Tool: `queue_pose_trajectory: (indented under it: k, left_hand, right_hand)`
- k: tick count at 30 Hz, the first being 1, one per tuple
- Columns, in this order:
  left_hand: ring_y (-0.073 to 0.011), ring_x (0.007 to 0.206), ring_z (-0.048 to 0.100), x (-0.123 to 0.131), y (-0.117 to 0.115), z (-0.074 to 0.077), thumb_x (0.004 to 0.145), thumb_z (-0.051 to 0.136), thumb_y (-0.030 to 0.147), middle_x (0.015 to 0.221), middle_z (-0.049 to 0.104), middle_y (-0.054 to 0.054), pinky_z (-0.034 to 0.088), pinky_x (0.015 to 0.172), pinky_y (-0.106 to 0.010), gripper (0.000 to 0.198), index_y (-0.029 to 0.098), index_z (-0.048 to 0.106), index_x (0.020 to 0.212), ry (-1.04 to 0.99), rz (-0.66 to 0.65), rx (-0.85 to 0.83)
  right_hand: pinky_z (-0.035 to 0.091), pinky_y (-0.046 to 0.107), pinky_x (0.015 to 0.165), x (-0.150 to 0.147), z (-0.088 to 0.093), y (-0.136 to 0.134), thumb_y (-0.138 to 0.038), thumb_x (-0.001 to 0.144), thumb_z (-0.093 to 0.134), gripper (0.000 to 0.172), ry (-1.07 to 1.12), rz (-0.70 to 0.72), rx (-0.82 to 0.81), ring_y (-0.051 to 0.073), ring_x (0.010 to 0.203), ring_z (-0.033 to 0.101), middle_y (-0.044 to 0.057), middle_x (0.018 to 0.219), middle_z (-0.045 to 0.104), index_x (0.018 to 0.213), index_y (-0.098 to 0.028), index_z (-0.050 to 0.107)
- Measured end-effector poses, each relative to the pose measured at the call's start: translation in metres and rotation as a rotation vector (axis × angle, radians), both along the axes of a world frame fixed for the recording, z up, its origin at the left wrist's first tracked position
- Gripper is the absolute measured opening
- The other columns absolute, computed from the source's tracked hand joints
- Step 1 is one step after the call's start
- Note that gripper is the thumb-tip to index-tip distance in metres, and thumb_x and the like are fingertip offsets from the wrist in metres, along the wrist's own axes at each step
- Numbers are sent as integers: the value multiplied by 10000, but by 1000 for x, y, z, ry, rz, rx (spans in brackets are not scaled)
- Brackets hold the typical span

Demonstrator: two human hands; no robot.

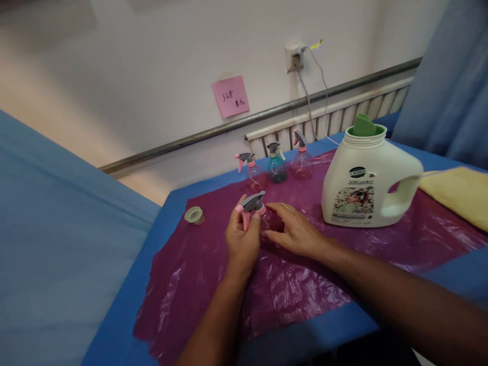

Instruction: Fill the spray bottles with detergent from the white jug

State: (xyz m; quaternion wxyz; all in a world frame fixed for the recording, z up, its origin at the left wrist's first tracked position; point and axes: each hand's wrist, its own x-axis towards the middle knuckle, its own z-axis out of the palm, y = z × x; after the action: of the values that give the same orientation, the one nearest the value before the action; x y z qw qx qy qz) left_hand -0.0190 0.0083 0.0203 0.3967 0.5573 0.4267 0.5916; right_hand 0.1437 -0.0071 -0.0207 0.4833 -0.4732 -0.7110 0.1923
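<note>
A spray bottle with a grey and pink trigger head (253, 202) stands between my two hands over the purple plastic sheet (206, 284). My left hand (243, 241) is closed around the neck and trigger side of it, thumb near the pink collar. From the right, my right hand (292, 230) curls its fingers and thumb about the clear body, which is largely hidden. Just behind are a clear spray bottle with a pink trigger (256, 175), a blue-green spray bottle (277, 168) and a pinkish spray bottle (302, 161).
A large cream jug (366, 178) with a green spout stands to the right, near a folded yellow cloth (457, 193). At left sits a small translucent cup (194, 215). A blue curtain (57, 254) hangs left; a socket with cables (295, 57) is on the wall.
</note>
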Motion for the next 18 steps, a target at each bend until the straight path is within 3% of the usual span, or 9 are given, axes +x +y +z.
queue_pose_trajectory:
  k: [5,10,15,18]
  left_hand:
    - [-302,1355,711,-4,3,3,801,979,359,1443,743,-100,503,1229,-466,682,293,700,1420,33,69,38]
    - [-282,1219,763,-5,2,0,911,877,425,1271,814,-88,543,1143,-422,384,238,793,1236,89,18,12]
    - [-236,1047,785,1,0,5,877,907,474,1128,842,-58,591,989,-356,387,220,823,1157,-3,65,-33]
    - [-224,1032,785,1,-1,15,842,945,452,1074,843,-51,594,994,-344,376,210,833,1107,-73,144,9]
  right_hand:
    - [532,572,1166,0,2,-2,-351,906,849,647,-8,2,-11,341,1355,673,145,1460,707,1496,-262,600]
    - [537,580,1155,1,1,-1,-330,907,839,650,-5,-11,-32,352,1351,673,157,1458,707,1502,-238,595]
    - [531,579,1170,0,1,-2,-342,918,841,654,-13,8,-10,342,1360,671,148,1466,702,1512,-258,582]
    - [527,572,1182,1,3,-4,-364,922,847,659,-16,8,-19,341,1373,668,147,1477,701,1518,-259,585]
